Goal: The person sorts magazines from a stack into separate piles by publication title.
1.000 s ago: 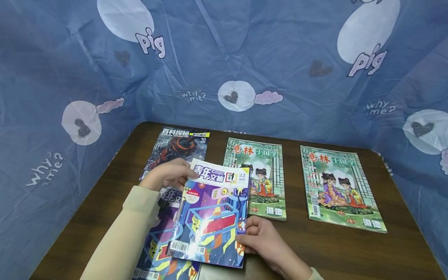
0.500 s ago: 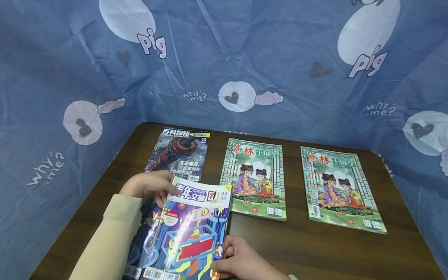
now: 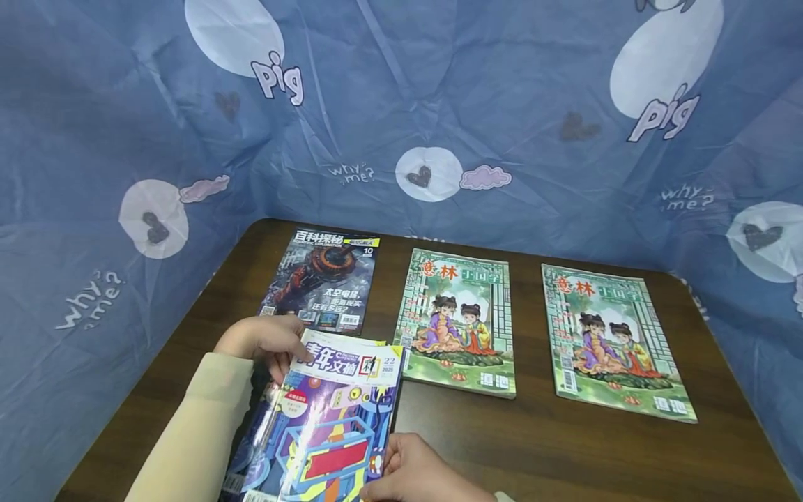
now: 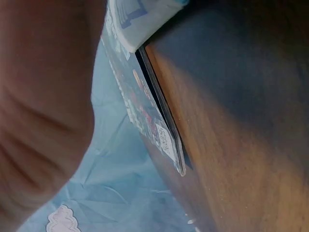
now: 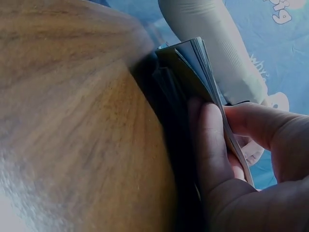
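A purple-and-blue magazine [image 3: 341, 425] is held at the near left of the table in the head view. My left hand [image 3: 266, 341] pinches its upper left edge. With thumb and fingers my right hand [image 3: 417, 470] grips the lower right edge; the right wrist view shows the pages [image 5: 207, 72] between thumb and fingers, raised off the wood. Beneath it lies another magazine of similar cover [image 3: 247, 453], mostly covered. Just beyond my left hand is a dark magazine [image 3: 326, 279] with an orange ring on its cover.
Two matching green magazines lie on the brown table [image 3: 533, 446]: one in the middle [image 3: 458, 321], one at the right [image 3: 617, 341]. A blue printed cloth [image 3: 351, 84] hangs behind and at both sides of the table.
Both hands have brought the purple-and-blue magazine left and toward me, over the similar one. The middle green magazine and the dark magazine's lower part have come into full sight.
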A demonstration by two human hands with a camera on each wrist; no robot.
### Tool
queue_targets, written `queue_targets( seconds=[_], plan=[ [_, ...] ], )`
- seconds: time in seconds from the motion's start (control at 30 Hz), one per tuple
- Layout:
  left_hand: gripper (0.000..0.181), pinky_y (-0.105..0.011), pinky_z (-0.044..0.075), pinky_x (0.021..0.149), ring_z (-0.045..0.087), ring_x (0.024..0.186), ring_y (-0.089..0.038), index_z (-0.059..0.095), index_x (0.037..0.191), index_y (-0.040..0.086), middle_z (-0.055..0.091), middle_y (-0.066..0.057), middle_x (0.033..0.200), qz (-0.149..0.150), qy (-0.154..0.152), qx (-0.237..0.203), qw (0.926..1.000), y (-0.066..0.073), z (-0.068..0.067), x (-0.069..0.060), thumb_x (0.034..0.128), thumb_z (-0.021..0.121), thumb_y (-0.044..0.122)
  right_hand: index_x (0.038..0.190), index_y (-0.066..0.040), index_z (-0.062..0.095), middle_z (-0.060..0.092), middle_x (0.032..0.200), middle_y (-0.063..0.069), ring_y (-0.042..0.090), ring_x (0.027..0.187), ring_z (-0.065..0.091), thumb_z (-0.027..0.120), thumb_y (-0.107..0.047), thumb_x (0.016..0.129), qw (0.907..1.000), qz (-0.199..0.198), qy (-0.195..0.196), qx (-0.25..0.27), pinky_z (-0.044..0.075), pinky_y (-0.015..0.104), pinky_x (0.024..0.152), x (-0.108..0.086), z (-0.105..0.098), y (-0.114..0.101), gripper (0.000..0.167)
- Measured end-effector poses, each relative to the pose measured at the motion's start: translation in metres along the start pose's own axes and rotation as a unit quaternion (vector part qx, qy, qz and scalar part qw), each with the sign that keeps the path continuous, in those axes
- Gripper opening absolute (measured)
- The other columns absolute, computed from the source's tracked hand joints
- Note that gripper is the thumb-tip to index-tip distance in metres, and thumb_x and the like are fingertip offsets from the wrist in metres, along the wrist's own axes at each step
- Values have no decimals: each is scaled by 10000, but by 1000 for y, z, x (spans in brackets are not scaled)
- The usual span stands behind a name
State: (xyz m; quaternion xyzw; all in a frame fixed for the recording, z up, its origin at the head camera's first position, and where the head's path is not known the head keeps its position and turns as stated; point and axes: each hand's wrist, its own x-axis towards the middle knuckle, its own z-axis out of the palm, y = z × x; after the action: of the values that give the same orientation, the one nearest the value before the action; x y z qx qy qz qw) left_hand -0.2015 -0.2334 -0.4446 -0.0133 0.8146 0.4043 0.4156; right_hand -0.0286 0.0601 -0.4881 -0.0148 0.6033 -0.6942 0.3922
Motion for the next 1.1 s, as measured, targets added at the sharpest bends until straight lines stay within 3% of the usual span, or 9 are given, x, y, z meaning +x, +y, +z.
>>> queue_targets(
  seconds=[0.1,0.23,0.43,0.53,0.73,0.8,0.9,1.0,1.1],
  plan=[
    [237,-321,563,449,621,437,-179,598,995,-48,685,-213,697,-55,127,125,9998,0,2,1,915,731,131,1007,36,680,739,892,192,295,874,735,751,121,819,9998,-31,98,-180,601,360,767,0,1,0,218],
    [244,-299,554,444,620,451,-175,607,957,-36,670,-180,673,-95,258,351,9990,2,2,0,902,752,152,874,2,693,733,784,136,227,751,730,814,30,810,9945,44,437,-952,597,286,655,-3,1,-4,140],
    [283,-342,591,535,679,544,-227,722,844,-13,695,-151,693,-102,575,1117,9920,12,3,-6,892,792,257,704,-32,645,658,612,69,82,529,585,879,-210,808,9752,242,772,-2061,384,162,439,-11,-7,-11,311],
    [307,-383,607,596,702,603,-262,738,838,-19,702,-153,709,-130,738,1227,9896,17,3,-11,906,778,277,694,-39,638,624,571,46,63,494,537,870,-228,819,9756,78,730,-2067,380,167,426,-15,-10,-13,324],
    [331,-407,605,599,695,615,-295,685,853,-80,676,-179,718,105,1341,1336,9819,27,6,-17,935,719,238,793,-11,630,659,610,102,110,512,636,829,-111,849,9873,-362,675,-1395,542,230,480,-18,-18,-21,230],
    [324,-411,597,599,677,632,-293,665,917,-116,663,-181,755,248,1672,1435,9751,30,7,-18,928,703,206,817,-1,642,667,634,117,136,532,651,817,-87,854,9864,-544,764,-1347,568,266,513,-18,-23,-25,198],
    [322,-421,563,619,617,683,-286,641,996,-140,630,-167,808,442,2233,1715,9585,35,8,-16,899,674,165,857,21,660,681,674,118,180,575,674,799,-65,862,9811,-923,947,-1414,591,309,554,-17,-32,-34,163],
    [267,-395,487,600,536,685,-259,653,925,-93,582,-123,780,678,2724,1869,9414,40,9,-10,895,664,172,916,55,673,703,739,111,211,638,695,787,-65,871,9713,-1284,1244,-1572,597,315,595,-17,-43,-44,171],
    [240,-381,453,576,518,654,-239,657,818,-12,568,-89,727,1019,2985,1698,9337,48,13,0,928,660,201,992,82,684,722,822,92,220,710,701,786,-88,876,9577,-1521,1638,-1811,584,291,623,-17,-57,-56,229]
  ],
)
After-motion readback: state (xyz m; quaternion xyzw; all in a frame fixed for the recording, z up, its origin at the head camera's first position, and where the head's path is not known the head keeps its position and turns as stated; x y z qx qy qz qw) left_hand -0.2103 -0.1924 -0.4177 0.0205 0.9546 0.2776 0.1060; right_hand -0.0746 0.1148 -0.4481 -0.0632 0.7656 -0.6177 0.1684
